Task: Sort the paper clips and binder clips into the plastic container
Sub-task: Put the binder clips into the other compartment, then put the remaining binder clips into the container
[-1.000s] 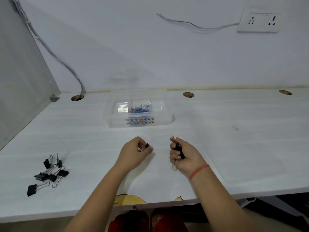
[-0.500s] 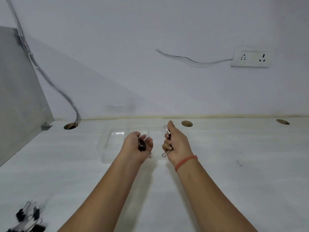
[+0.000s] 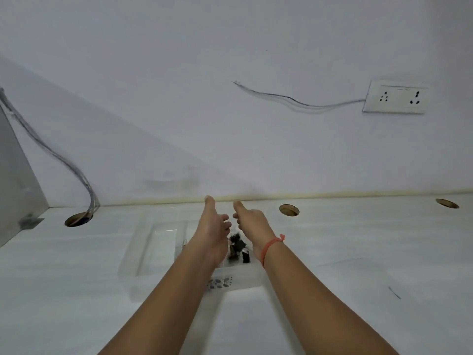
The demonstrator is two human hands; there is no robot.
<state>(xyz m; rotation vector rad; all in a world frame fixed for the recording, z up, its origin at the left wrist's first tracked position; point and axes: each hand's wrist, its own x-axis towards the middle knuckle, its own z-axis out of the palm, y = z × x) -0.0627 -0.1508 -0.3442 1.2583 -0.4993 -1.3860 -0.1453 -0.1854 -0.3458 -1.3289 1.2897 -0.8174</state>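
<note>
The clear plastic container [image 3: 151,245] sits on the white desk, with a patterned label on its front wall. Both of my hands hover over its right part. My left hand [image 3: 213,230] is open, fingers spread, thumb pointing away. My right hand [image 3: 249,222] is open too, with an orange band on its wrist. Between and below them, black binder clips [image 3: 238,248] show blurred inside the container, in the gap between my wrists. The container's left compartment looks empty. The paper clips are hidden by my left hand.
Round cable holes [image 3: 289,210] pierce the desk near the wall, one at far left [image 3: 76,219] with a grey cable running up. A wall socket [image 3: 396,96] sits at upper right. A grey partition [image 3: 15,190] bounds the left side.
Both hands moved forward over the container and opened, letting go of the binder clips they held. The view tilted up, so the clip pile at the left is out of frame.
</note>
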